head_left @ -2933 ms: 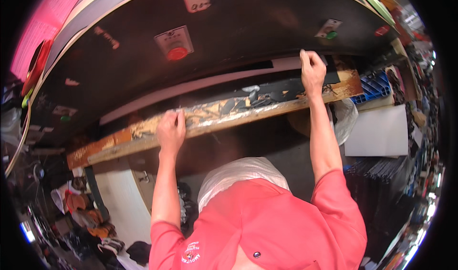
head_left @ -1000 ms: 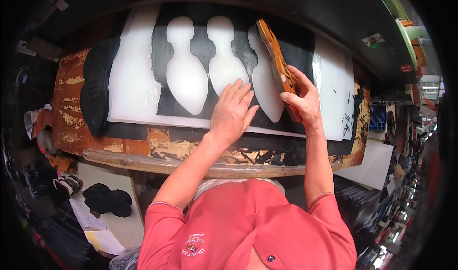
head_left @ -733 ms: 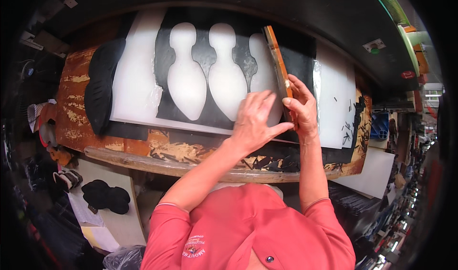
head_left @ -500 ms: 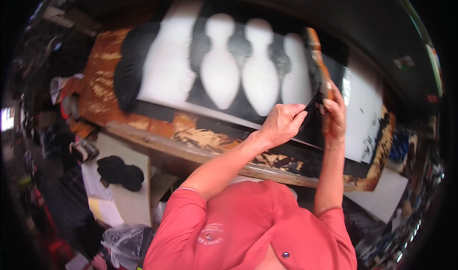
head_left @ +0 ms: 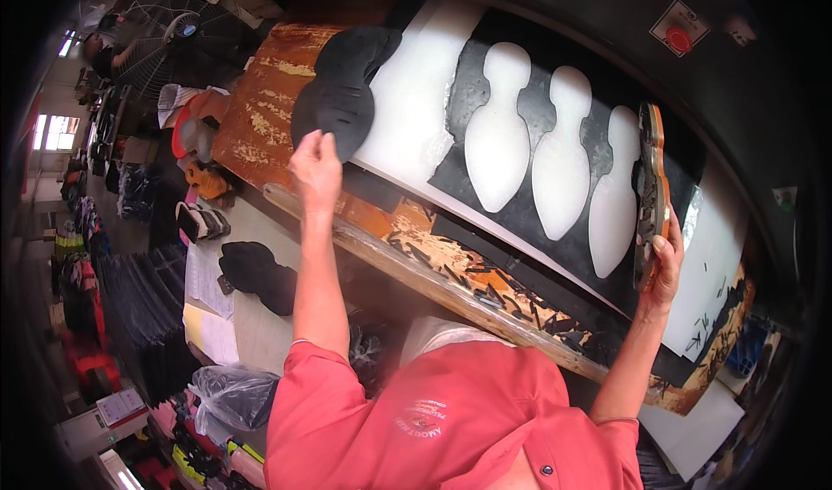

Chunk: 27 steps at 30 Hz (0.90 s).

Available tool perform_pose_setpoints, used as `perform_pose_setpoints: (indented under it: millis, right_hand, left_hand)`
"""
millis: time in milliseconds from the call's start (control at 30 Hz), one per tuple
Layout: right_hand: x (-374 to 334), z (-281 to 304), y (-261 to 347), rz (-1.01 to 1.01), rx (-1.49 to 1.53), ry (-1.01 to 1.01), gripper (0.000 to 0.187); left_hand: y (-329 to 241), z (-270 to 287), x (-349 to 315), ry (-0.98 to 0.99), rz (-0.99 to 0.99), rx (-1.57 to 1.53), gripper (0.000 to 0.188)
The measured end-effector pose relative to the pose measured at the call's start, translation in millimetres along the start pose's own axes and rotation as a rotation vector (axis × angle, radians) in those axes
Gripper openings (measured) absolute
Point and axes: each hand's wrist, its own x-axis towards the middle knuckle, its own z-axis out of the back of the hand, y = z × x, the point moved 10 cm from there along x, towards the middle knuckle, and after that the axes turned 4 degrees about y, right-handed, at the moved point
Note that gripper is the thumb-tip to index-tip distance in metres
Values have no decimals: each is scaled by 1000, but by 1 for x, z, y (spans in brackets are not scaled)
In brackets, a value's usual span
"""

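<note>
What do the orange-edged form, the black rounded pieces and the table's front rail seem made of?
Form: probably smooth wood, from its orange-brown edge; dark left side unclear. Black pieces: perhaps foam or rubber, matte, showing little shine. Front rail: likely worn wood, its brownish surface streaky.

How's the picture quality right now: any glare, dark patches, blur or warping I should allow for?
Head view: windows at far left are blown out; head view: black machine panel sits in deep shade, its edge bowed by the fisheye; head view: left hand looks slightly soft, while the orange-edged tool reads fairly clearly.
</note>
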Motion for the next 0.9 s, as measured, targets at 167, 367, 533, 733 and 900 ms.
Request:
perform_pose_setpoints:
  millis: [167, 367, 533, 733, 900]
  right_hand:
    - [0, -3, -1, -15, 23, -9, 85]
    - [-1, 0, 7, 8, 20, 53, 83]
    - [-26, 26, 27, 23, -168, -41, 81]
    - [-30, 22, 30, 258, -1099, -203, 73]
    - [-35, 18, 21, 353, -1207, -218, 69]
  left_hand:
    - [-48, -5, -23, -148, -253, 268, 40]
    - [-178, -208, -174, 652, -687, -42, 63]
    - [-165, -225, -194, 648, -847, 165, 70]
    - [-161, -225, -193, 639, -861, 183, 68]
    - [-166, -224, -196, 625, -855, 190, 62]
